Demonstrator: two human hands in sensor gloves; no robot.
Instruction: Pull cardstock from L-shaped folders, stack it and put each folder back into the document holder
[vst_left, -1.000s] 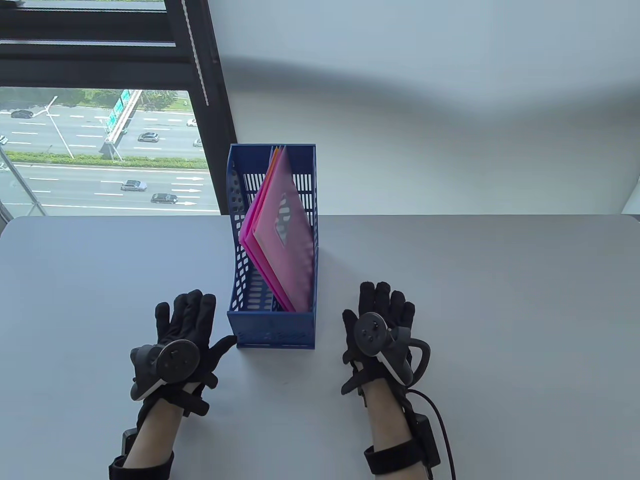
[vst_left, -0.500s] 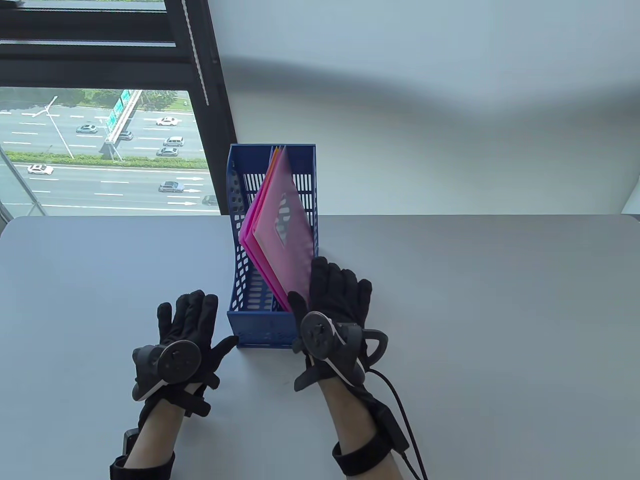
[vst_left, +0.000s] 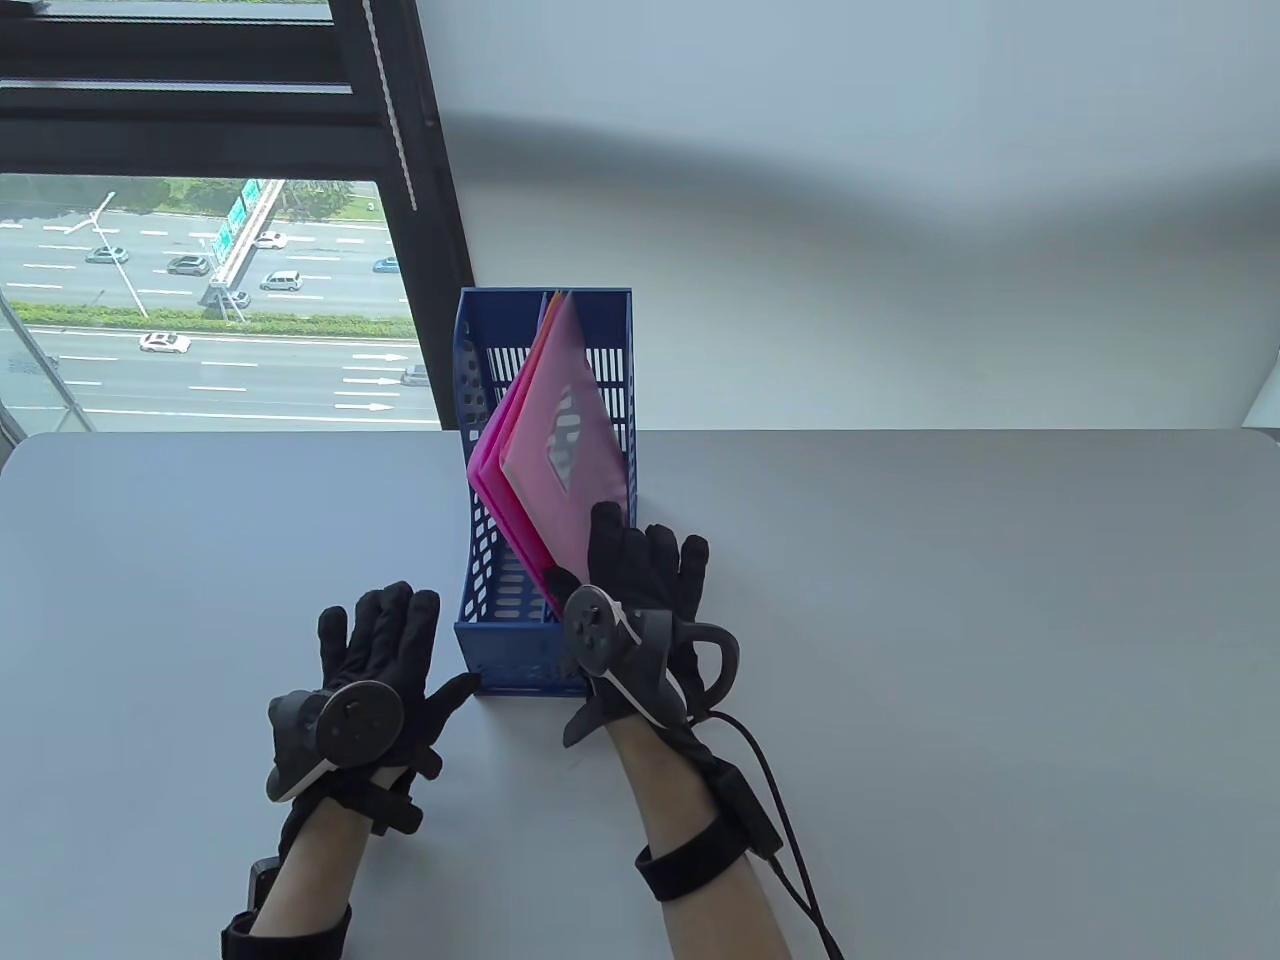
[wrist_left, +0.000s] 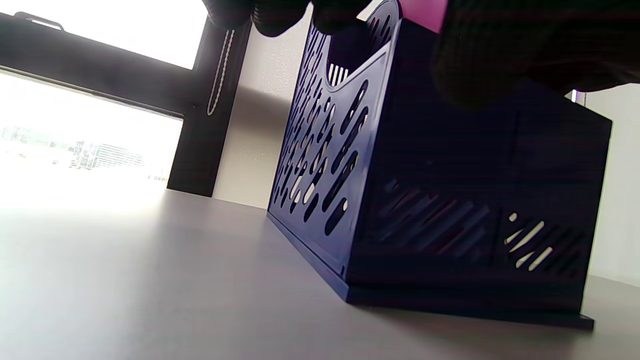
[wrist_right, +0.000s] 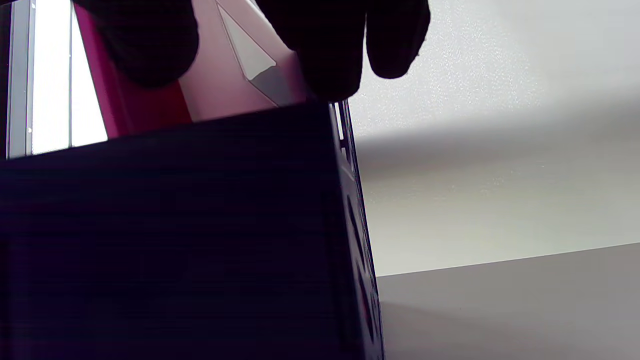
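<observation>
A blue perforated document holder (vst_left: 520, 665) stands mid-table with several pink folders (vst_left: 545, 450) leaning inside it. My right hand (vst_left: 600, 560) reaches over its near wall. Its thumb lies on the left of the front pale pink folder (wrist_right: 225, 85) and its fingertips (wrist_right: 325, 50) on the right, pinching the folder's near corner. My left hand (vst_left: 400, 650) lies flat on the table left of the holder (wrist_left: 425, 190), fingers straight, thumb touching the holder's near left corner. A strip of pink folder (wrist_left: 422, 7) shows above the rim. No cardstock lies on the table.
The grey table (vst_left: 950, 600) stretches bare to both sides of the holder. A white wall stands behind it, and a dark-framed window (vst_left: 200, 300) at the back left. A black cable (vst_left: 790, 830) trails from my right wrist.
My right hand lifted off the table to the right of the holder, swung left over its near wall and took hold of the front folder; the folders shifted slightly left. My left hand stayed put.
</observation>
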